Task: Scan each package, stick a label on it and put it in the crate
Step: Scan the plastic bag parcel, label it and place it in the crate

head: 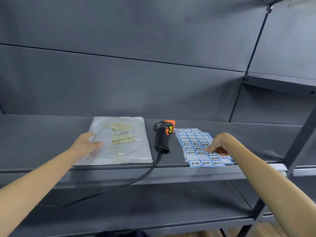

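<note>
Package [119, 141] lies pinned under the flat, spread left hand [87, 144]; right hand [216, 146] pinches at a label [210, 153], which may tear or curl if peeled carelessly.

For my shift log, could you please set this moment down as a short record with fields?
surface: dark shelf
package: clear bag with a printed slip, lying flat
scanner: black and orange, lying between the bag and the label sheets, cord trailing off the front edge
label sheets: blue-bordered, fanned out at right
left hand: resting on the bag's left edge
right hand: fingertips on a label
crate: not in view
</note>
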A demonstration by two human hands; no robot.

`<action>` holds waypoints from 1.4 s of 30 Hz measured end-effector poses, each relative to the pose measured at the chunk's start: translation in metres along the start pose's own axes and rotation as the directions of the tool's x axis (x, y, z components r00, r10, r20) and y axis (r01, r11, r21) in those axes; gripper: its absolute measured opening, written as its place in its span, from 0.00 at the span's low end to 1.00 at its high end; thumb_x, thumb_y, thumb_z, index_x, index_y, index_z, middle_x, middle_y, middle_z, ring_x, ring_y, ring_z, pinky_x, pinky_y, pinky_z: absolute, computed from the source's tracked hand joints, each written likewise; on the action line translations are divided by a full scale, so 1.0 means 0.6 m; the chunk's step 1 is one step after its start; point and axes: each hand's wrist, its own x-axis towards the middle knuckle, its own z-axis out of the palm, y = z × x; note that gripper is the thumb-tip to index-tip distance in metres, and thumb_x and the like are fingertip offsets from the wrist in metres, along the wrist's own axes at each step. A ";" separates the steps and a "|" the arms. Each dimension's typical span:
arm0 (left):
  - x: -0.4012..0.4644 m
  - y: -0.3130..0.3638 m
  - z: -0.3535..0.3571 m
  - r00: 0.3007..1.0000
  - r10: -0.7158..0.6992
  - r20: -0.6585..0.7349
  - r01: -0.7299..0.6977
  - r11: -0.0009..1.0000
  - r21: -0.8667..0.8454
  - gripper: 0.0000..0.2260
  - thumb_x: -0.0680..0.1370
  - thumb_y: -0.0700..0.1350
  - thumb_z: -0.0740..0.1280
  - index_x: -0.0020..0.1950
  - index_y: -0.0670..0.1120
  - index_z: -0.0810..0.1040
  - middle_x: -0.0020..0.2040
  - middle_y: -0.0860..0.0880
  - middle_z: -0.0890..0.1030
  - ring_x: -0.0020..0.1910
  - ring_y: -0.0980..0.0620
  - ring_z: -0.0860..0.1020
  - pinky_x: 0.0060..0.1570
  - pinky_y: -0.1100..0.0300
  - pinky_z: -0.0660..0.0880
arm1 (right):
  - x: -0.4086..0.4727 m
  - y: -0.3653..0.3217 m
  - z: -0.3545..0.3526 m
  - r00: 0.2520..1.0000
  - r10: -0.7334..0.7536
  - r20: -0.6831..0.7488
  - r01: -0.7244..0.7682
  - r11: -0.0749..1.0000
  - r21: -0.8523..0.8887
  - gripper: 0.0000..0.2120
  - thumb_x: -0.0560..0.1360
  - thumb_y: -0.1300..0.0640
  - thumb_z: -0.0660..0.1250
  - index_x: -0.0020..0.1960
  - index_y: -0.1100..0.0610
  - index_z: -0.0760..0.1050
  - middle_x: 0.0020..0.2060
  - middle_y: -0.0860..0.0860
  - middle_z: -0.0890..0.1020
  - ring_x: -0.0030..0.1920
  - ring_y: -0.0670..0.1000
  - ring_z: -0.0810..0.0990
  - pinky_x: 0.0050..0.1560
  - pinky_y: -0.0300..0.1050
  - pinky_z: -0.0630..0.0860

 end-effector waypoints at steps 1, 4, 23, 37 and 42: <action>-0.001 0.000 0.000 1.000 0.001 -0.002 -0.001 1.000 0.009 0.30 0.78 0.45 0.68 0.77 0.42 0.60 0.77 0.46 0.59 0.75 0.44 0.60 0.72 0.50 0.58 | 0.001 0.000 0.000 1.000 0.000 -0.004 0.000 1.000 -0.009 0.18 0.73 0.51 0.72 0.39 0.60 0.66 0.34 0.53 0.68 0.35 0.50 0.66 0.47 0.41 0.68; -0.004 0.000 -0.001 1.000 -0.004 -0.007 0.004 1.000 0.005 0.30 0.78 0.45 0.68 0.77 0.42 0.60 0.77 0.46 0.60 0.74 0.43 0.61 0.71 0.49 0.59 | 0.014 0.000 -0.005 1.000 0.025 0.008 -0.025 1.000 0.011 0.15 0.73 0.53 0.73 0.42 0.60 0.69 0.35 0.53 0.71 0.36 0.50 0.68 0.46 0.41 0.70; -0.026 0.044 -0.012 0.961 0.047 -0.271 -0.078 0.992 -0.104 0.35 0.72 0.40 0.74 0.75 0.45 0.62 0.73 0.44 0.65 0.70 0.42 0.65 0.65 0.50 0.65 | -0.062 -0.018 -0.061 0.876 -0.371 -0.308 0.477 0.577 0.663 0.10 0.72 0.70 0.69 0.53 0.66 0.78 0.48 0.62 0.83 0.44 0.61 0.83 0.49 0.59 0.80; -0.104 0.174 0.020 0.906 0.283 0.315 0.107 0.568 -0.816 0.16 0.78 0.52 0.64 0.62 0.48 0.78 0.56 0.47 0.83 0.53 0.47 0.82 0.53 0.50 0.80 | -0.241 -0.211 0.097 0.547 -0.834 -0.065 0.361 0.165 0.918 0.15 0.77 0.65 0.64 0.63 0.60 0.75 0.56 0.60 0.82 0.53 0.60 0.83 0.51 0.59 0.80; -0.105 0.151 0.015 0.919 0.258 0.299 0.093 0.594 -0.799 0.15 0.81 0.47 0.62 0.67 0.46 0.75 0.60 0.44 0.81 0.56 0.42 0.81 0.48 0.42 0.80 | -0.238 -0.241 0.135 0.566 -0.823 -0.049 0.415 0.233 0.879 0.14 0.76 0.62 0.67 0.62 0.63 0.76 0.53 0.59 0.84 0.53 0.59 0.83 0.51 0.55 0.81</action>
